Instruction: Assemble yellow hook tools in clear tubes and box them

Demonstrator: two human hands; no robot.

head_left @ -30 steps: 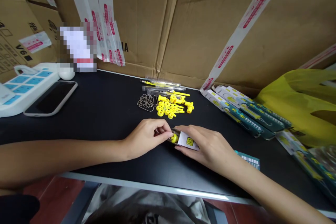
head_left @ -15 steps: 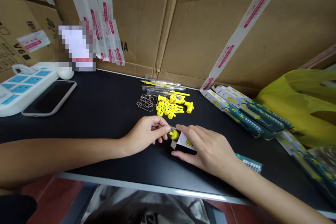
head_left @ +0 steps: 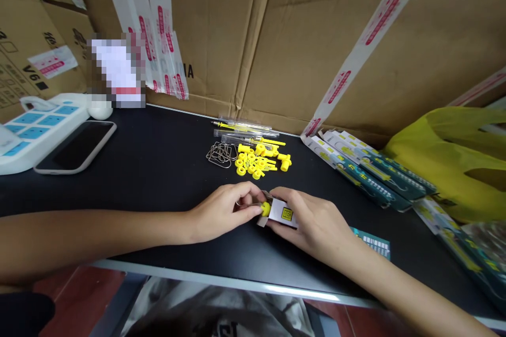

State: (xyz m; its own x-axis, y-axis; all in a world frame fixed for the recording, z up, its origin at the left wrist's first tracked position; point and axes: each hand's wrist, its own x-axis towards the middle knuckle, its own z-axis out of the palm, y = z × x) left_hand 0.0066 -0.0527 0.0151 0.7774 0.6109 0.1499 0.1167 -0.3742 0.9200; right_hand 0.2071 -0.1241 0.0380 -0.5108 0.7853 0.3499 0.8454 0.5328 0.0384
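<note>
My right hand is closed around a slim white and green cardboard box, whose open flap end faces left. At that opening sits a tool's yellow plastic end, with most of the tool hidden inside the box. The fingers of my left hand pinch this yellow end, and a thin metal wire shows between them. Beyond my hands lies a pile of small yellow plastic parts, with several bent wire hooks to its left. Clear tubes with yellow rods lie behind the pile.
Several printed boxes lie at right, beside a yellow bag. At left are a phone and a white power strip. Large taped cardboard boxes stand along the back of the black table.
My left hand has moved slightly right and down, bringing the yellow end closer to the box opening. My right thumb has closed in against the box, which now sits more level.
</note>
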